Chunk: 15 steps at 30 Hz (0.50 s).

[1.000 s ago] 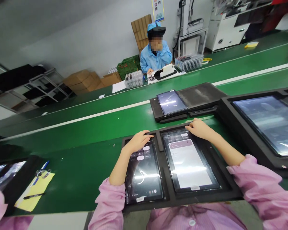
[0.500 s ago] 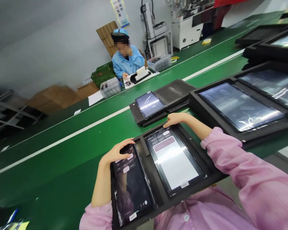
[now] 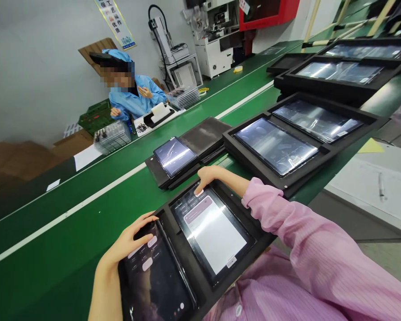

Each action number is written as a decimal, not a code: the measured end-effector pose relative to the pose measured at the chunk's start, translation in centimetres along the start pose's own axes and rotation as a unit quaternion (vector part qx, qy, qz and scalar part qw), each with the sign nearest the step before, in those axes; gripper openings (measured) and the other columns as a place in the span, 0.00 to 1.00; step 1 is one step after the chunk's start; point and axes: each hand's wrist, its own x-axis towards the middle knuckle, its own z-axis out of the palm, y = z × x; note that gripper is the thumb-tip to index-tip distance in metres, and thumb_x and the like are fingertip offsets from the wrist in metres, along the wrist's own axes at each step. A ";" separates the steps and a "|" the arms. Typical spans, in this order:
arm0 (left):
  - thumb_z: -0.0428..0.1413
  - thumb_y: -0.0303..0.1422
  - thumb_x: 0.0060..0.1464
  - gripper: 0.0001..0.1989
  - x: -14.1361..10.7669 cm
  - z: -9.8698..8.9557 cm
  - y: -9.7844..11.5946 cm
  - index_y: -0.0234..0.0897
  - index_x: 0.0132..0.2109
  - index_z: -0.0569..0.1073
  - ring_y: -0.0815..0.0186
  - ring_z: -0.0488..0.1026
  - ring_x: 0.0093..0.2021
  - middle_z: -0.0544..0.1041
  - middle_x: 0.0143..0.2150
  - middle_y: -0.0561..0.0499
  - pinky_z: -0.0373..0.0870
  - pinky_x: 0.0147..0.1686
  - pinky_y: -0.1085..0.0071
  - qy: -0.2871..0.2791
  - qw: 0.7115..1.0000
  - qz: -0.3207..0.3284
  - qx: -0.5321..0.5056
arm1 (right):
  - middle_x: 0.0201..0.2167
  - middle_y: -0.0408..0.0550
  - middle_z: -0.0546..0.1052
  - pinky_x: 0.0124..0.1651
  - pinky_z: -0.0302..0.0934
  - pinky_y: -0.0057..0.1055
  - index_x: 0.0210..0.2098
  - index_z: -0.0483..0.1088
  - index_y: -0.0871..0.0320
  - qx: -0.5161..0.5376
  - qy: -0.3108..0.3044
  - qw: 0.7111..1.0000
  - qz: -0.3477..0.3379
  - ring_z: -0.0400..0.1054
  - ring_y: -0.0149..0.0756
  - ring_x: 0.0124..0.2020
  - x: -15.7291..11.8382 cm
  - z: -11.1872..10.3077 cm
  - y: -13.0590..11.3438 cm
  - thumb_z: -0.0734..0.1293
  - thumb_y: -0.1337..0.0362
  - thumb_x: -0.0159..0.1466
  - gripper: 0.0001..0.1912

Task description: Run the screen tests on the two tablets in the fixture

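A black tray (image 3: 184, 253) rests tilted against my front at the bench edge, with two tablets lying side by side in its recesses. Over the far end of the left tablet (image 3: 158, 281), a dark screen with pale tiles, lies my left hand (image 3: 128, 243); its fingers hook on the tray's far rim and the thumb touches the screen. The right tablet (image 3: 217, 234) shows a mostly white page below dark tiles. My right hand (image 3: 209, 174) grips the far rim there, thumb on a pale tile near the top; its other fingers are partly hidden.
Another black tray (image 3: 285, 180) with two tablets stands to the right, more stacked trays (image 3: 287, 84) behind it. Ahead, a smaller tablet (image 3: 174, 156) lies on black trays. Across the green bench (image 3: 87, 214) sits a person in blue (image 3: 133, 96). Papers (image 3: 370, 178) lie at right.
The view has swung right, so the bench and trays sit further left. My right thumb has come down onto the right tablet's screen. The person opposite has lowered a hand from the face.
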 end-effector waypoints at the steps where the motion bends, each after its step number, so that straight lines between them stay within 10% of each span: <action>1: 0.53 0.56 0.55 0.31 0.0 0.3 0.2 0.45 0.59 0.73 0.47 0.66 0.66 0.65 0.69 0.44 0.65 0.65 0.54 -0.001 1.000 -0.003 0.020 | 0.40 0.57 0.77 0.42 0.66 0.32 0.48 0.76 0.70 0.001 0.002 1.000 0.000 0.73 0.46 0.40 -0.2 0.1 0.1 0.78 0.37 0.51 0.42; 9: 0.67 0.48 0.40 0.37 0.3 2.6 1.3 0.45 0.58 0.71 0.44 0.65 0.64 0.65 0.66 0.42 0.65 0.63 0.50 0.033 0.995 -0.018 0.090 | 0.53 0.66 0.65 0.56 0.64 0.44 0.48 0.72 0.69 -0.043 0.095 0.994 -0.011 0.63 0.59 0.54 -1.4 4.2 0.5 0.85 0.43 0.39 0.48; 15: 0.43 0.46 0.64 0.22 0.9 2.5 1.8 0.45 0.45 0.80 0.55 0.73 0.57 0.74 0.59 0.49 0.69 0.58 0.61 0.088 0.993 -0.066 0.045 | 0.39 0.56 0.72 0.50 0.64 0.34 0.38 0.76 0.65 -0.047 0.156 0.986 -0.038 0.69 0.46 0.44 -0.4 5.3 2.2 0.74 0.66 0.62 0.08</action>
